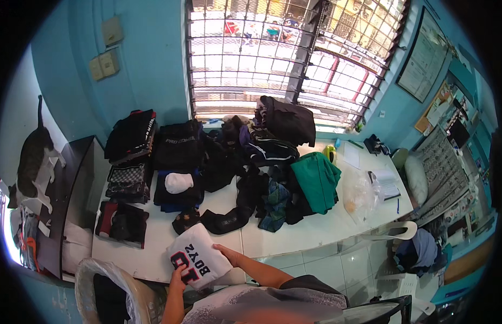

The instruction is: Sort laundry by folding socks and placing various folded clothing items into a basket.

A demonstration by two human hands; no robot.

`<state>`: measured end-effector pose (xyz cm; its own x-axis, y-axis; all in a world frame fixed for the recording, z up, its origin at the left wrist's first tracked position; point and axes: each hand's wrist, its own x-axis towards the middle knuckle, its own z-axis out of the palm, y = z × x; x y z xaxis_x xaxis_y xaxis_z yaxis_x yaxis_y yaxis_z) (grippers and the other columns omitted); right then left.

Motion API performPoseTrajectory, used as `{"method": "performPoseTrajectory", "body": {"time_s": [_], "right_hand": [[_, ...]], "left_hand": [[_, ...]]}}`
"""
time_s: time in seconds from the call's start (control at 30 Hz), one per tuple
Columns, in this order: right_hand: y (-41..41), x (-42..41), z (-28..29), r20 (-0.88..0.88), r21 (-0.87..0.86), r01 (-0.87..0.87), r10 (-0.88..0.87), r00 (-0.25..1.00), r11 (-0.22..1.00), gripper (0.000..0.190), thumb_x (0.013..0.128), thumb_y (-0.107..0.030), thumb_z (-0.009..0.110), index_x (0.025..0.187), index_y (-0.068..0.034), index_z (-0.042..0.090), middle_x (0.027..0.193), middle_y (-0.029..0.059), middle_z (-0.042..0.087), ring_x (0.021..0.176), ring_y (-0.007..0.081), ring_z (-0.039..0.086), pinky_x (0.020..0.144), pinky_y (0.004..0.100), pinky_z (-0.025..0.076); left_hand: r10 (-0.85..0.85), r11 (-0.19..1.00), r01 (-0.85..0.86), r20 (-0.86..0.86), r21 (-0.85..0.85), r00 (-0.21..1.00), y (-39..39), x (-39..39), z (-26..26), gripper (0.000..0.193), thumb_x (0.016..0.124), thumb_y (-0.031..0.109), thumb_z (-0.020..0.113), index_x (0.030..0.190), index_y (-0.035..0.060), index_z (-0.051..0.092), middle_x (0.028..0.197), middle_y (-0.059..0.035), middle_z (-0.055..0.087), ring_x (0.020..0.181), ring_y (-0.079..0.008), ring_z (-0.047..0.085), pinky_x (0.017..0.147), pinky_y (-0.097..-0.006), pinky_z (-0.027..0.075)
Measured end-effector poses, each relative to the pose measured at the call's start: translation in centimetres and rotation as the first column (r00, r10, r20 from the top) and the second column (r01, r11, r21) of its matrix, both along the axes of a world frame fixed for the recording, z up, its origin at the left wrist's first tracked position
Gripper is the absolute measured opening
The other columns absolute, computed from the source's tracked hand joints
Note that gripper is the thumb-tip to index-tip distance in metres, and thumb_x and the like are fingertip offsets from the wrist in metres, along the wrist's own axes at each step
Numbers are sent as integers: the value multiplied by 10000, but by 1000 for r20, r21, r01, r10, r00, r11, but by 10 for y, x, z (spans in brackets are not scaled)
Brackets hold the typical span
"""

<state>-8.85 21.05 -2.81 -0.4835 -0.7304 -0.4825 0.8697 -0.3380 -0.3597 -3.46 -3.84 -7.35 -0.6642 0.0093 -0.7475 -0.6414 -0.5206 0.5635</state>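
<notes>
A white shirt folded into a square (199, 256), with dark and red lettering, is held in front of my body near the table's front edge. On its lower left edge, my left hand (178, 278) grips it with the thumb on top. My right hand (227, 254) holds its right side. Just beyond lies a dark patterned cloth (186, 219) beside a twisted black garment (226, 220). Folded dark clothes (178, 146) stand in stacks at the left, and a rolled white cloth (178, 182) rests on one stack. Loose dark clothes and a folded green garment (317, 182) lie farther right.
The white table (291, 243) runs below a barred window. A clear plastic bag (358, 198) and an open notebook (385, 184) lie at its right. A lined bin (131, 291) stands at the lower left, and a cat (32, 166) lies on a dark cabinet (68, 174). A white chair (390, 231) is at right.
</notes>
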Motion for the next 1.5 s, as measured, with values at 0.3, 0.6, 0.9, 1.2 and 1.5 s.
{"method": "performPoseTrajectory", "body": {"time_s": [0.3,0.6,0.9,1.2,1.5], "right_hand": [[-8,-2,-12,82,-134,22,-11,997,991,665,767,-503,513,1244,-55,391,1139,153,520,989,260,533,879,383,413],[-17,-13,67,45,-187,13,-5,999,982,716,738,-539,518,1249,-54,388,1180,166,484,1031,302,492,908,415,374],[-95,-10,106,-28,-210,5,-11,1000,978,684,766,-520,506,1235,-36,391,1150,172,502,992,275,529,885,367,405],[-134,-2,133,-230,-184,-232,188,955,955,694,691,-174,567,1299,-25,266,1213,147,441,1032,240,507,899,330,402],[-141,-5,123,-254,-242,-262,200,946,934,740,696,-136,541,1344,-74,190,1281,121,372,1101,218,455,918,323,381]], "left_hand": [[85,994,-74,-142,77,986,11,15,9,351,726,192,620,1047,87,521,928,-70,585,833,-229,578,707,-381,489],[289,918,-149,-363,367,886,28,28,121,447,760,259,580,1145,68,456,1058,-84,552,962,-251,536,847,-394,428],[443,897,-390,-433,211,785,-28,67,173,414,751,160,558,1136,57,447,1032,-92,533,947,-241,538,810,-368,460],[541,838,-384,-510,387,669,-65,101,198,545,850,456,387,1242,78,368,1236,-118,420,1111,-256,431,902,-415,375],[517,841,-315,-481,440,708,-79,121,173,586,826,453,428,1273,85,336,1241,-116,419,1127,-285,417,920,-455,346]]}}
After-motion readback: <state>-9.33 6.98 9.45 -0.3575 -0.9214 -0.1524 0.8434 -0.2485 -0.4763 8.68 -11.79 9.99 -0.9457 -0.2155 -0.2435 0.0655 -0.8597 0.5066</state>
